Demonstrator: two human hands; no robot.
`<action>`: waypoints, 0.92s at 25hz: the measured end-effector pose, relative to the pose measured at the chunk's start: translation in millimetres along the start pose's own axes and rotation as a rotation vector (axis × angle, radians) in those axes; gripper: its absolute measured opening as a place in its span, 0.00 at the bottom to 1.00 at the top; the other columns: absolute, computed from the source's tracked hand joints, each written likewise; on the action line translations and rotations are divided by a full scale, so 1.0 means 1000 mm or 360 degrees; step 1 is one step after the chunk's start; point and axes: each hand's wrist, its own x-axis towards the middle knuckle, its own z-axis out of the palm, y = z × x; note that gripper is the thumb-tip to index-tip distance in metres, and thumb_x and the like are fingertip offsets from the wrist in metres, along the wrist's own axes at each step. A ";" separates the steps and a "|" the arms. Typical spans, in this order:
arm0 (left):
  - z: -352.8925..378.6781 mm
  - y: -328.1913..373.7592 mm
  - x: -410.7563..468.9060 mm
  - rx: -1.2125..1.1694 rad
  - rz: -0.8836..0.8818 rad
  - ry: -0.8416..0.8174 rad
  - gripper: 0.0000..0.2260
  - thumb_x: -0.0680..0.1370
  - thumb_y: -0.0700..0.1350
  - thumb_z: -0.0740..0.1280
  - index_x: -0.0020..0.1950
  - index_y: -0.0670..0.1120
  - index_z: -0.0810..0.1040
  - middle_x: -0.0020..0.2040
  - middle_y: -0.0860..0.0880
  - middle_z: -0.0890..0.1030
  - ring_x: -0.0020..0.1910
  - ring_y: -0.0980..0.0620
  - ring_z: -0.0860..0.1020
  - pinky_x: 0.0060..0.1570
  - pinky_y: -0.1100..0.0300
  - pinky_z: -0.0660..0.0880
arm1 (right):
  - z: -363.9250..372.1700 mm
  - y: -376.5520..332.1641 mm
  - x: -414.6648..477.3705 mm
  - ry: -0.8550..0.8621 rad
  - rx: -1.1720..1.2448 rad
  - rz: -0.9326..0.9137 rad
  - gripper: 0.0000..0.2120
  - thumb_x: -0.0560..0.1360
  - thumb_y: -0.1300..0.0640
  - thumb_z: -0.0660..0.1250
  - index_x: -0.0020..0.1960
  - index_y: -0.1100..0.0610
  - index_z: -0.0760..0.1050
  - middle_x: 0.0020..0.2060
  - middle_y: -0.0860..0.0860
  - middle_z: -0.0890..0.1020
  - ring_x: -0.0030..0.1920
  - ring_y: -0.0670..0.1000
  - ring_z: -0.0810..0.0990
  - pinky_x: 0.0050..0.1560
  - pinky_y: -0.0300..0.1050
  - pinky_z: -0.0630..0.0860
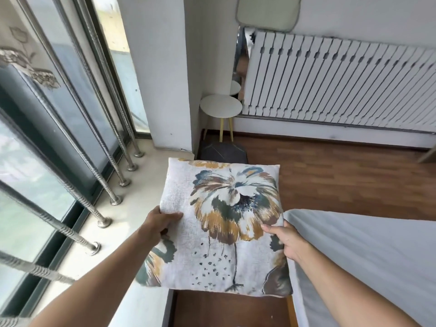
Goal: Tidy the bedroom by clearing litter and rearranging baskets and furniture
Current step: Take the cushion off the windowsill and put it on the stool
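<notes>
Both hands on the floral cushion [221, 230]: left hand [159, 224] grips its left edge, right hand [286, 240] its right, squeezed between window ledge [122, 208] and bed [365, 256]; wood floor [342, 175] ahead.

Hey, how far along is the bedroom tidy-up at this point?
Done: nothing here proves a finished step. In hand: the left hand and right hand grip the floral cushion by its side edges, held between the window ledge and the bed. Left: a dark cushion lies on the wooden floor by the white stool, and no baskets are in view, so that part cannot be judged.
</notes>
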 end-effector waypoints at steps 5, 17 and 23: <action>0.031 0.032 0.062 0.0050 -0.0042 -0.0018 0.18 0.66 0.35 0.76 0.53 0.38 0.74 0.45 0.38 0.81 0.39 0.42 0.80 0.37 0.53 0.78 | -0.003 -0.033 0.053 0.0072 0.0013 0.0045 0.47 0.65 0.57 0.79 0.76 0.52 0.55 0.76 0.51 0.62 0.75 0.58 0.59 0.72 0.59 0.54; 0.154 0.145 0.241 0.0020 -0.0106 0.0030 0.16 0.67 0.33 0.75 0.51 0.40 0.74 0.45 0.40 0.80 0.39 0.44 0.79 0.38 0.53 0.78 | -0.030 -0.188 0.238 0.0087 -0.0051 0.0146 0.46 0.64 0.55 0.80 0.75 0.55 0.58 0.75 0.54 0.62 0.74 0.59 0.60 0.72 0.61 0.55; 0.182 0.180 0.300 0.0018 -0.0150 0.0079 0.17 0.68 0.33 0.74 0.54 0.41 0.74 0.43 0.43 0.80 0.38 0.45 0.78 0.32 0.56 0.74 | -0.022 -0.236 0.303 0.0075 -0.0109 0.0229 0.48 0.59 0.54 0.82 0.73 0.54 0.62 0.74 0.52 0.64 0.72 0.58 0.63 0.70 0.61 0.57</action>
